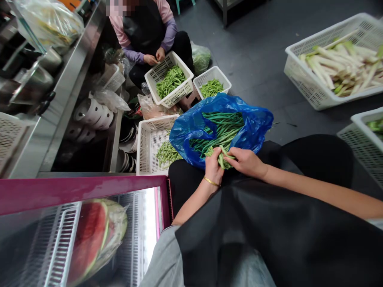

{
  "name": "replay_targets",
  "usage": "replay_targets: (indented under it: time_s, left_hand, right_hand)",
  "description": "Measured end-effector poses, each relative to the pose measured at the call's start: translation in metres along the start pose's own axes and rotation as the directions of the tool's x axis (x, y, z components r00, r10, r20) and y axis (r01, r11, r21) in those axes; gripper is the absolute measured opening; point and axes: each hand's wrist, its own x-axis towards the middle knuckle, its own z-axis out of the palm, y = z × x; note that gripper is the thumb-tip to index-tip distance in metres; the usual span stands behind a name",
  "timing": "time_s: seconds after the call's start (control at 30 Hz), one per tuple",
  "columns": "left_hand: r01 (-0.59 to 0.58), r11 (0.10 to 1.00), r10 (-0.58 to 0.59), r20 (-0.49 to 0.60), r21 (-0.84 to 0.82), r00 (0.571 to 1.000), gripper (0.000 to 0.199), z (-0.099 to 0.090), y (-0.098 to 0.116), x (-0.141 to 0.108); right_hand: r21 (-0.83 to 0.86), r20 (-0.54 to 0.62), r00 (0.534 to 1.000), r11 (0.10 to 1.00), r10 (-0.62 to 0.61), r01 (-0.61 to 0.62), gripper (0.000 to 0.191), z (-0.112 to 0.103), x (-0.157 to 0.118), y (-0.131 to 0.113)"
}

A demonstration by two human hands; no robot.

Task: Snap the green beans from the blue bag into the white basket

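Note:
My left hand is closed round a bunch of green beans, cut or snapped short, just above my lap. My right hand pinches the bunch from the other side, thumb and fingers at the ends of a few pieces. Right behind both hands lies an open blue plastic bag, filled with long dark green beans. To the left of the bag, a white plastic basket holds short bean pieces in its right part.
Opposite, a person handles beans over a tilted white basket; a smaller basket stands beside it. A glass-topped fridge with cut watermelon is at left. A crate of pale stalks stands right on dark floor.

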Motion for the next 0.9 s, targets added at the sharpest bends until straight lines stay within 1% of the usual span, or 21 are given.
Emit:
replay_targets:
  time_s: [0.07,0.1,0.17,0.23,0.3,0.33,0.37,0.43,0.47,0.5,0.53,0.6,0.63,0.67,0.7,0.73,0.77,0.8,0.83,0.87,0.9]
  left_hand:
    - [0.061,0.998,-0.061,0.100,0.009,0.993,0.032,-0.003,0.001,-0.001]
    - [0.062,0.997,-0.067,0.166,0.033,0.984,0.034,-0.004,0.003,-0.001]
    - [0.001,0.996,-0.023,0.255,0.087,0.967,0.034,-0.006,0.007,-0.002]
    - [-0.077,0.988,0.039,0.272,0.130,0.962,0.033,-0.006,0.011,-0.004]
    - [-0.124,0.977,0.078,0.253,0.172,0.964,0.034,-0.006,0.013,-0.007]
    - [-0.142,0.973,0.095,0.243,0.183,0.965,0.035,-0.006,0.013,-0.009]
    - [-0.168,0.968,0.121,0.238,0.187,0.964,0.036,-0.006,0.014,-0.012]
    - [-0.253,0.946,0.202,0.244,0.203,0.949,0.035,-0.005,0.014,-0.021]
    - [-0.304,0.924,0.238,0.272,0.234,0.932,0.032,-0.005,0.015,-0.026]
    - [-0.358,0.891,0.265,0.322,0.279,0.909,0.028,-0.004,0.015,-0.031]
    - [-0.414,0.848,0.277,0.387,0.333,0.879,0.024,-0.002,0.016,-0.037]
    - [-0.515,0.739,0.266,0.514,0.435,0.816,0.020,-0.001,0.020,-0.047]
    - [-0.560,0.684,0.273,0.548,0.468,0.791,0.020,-0.001,0.025,-0.049]
    - [-0.605,0.629,0.319,0.548,0.489,0.774,0.020,-0.003,0.033,-0.050]
    - [-0.645,0.570,0.402,0.512,0.509,0.760,0.020,-0.007,0.046,-0.047]
    - [-0.672,0.508,0.506,0.445,0.539,0.739,0.020,-0.014,0.064,-0.041]
    - [-0.690,0.438,0.630,0.350,0.577,0.693,0.018,-0.022,0.085,-0.033]
    - [-0.668,0.353,0.725,0.259,0.655,0.638,0.020,-0.033,0.109,-0.022]
    - [-0.603,0.269,0.796,0.179,0.751,0.579,0.024,-0.044,0.135,-0.010]
    - [-0.508,0.186,0.821,0.151,0.841,0.551,0.031,-0.055,0.159,0.002]
    - [-0.404,0.094,0.804,0.170,0.910,0.570,0.041,-0.064,0.180,0.012]
  right_hand:
    - [0.030,0.020,0.998,0.998,0.055,-0.056,0.028,-0.002,0.002,0.004]
    - [0.047,0.041,0.996,0.996,0.073,-0.075,0.028,-0.003,0.003,0.006]
    - [0.057,0.115,0.991,0.996,0.061,-0.068,0.032,-0.007,0.004,0.009]
    - [0.046,0.217,0.976,0.999,0.018,-0.029,0.036,-0.015,0.003,0.009]
    - [0.046,0.335,0.942,0.999,-0.002,-0.014,0.040,-0.024,0.002,0.008]
    - [0.057,0.394,0.919,0.998,0.012,-0.038,0.042,-0.029,0.001,0.007]
    - [0.074,0.454,0.890,0.994,0.042,-0.085,0.044,-0.034,0.000,0.007]
    - [0.091,0.566,0.817,0.976,0.112,-0.197,0.046,-0.038,0.000,0.011]
    - [0.085,0.602,0.789,0.972,0.124,-0.218,0.047,-0.037,0.000,0.014]
    - [0.070,0.620,0.776,0.978,0.114,-0.199,0.046,-0.033,0.000,0.018]
    - [0.042,0.625,0.776,0.988,0.089,-0.147,0.044,-0.028,0.000,0.021]
    - [-0.022,0.626,0.779,0.999,0.043,-0.038,0.041,-0.017,-0.001,0.026]
    - [-0.039,0.634,0.772,0.999,0.046,-0.028,0.040,-0.013,-0.001,0.026]
    - [-0.042,0.649,0.757,0.997,0.074,-0.062,0.041,-0.011,-0.002,0.026]
    - [-0.028,0.671,0.734,0.992,0.110,-0.122,0.043,-0.011,-0.003,0.025]
    - [-0.002,0.691,0.710,0.982,0.136,-0.186,0.045,-0.013,-0.003,0.025]
    - [0.022,0.704,0.695,0.973,0.148,-0.230,0.045,-0.017,-0.004,0.025]
    - [0.024,0.703,0.695,0.972,0.150,-0.235,0.045,-0.023,-0.003,0.026]
    - [-0.001,0.688,0.711,0.980,0.144,-0.197,0.045,-0.029,-0.003,0.028]
    - [-0.055,0.659,0.740,0.990,0.132,-0.127,0.043,-0.036,-0.002,0.030]
    - [-0.128,0.612,0.782,0.991,0.118,-0.050,0.042,-0.042,-0.001,0.034]
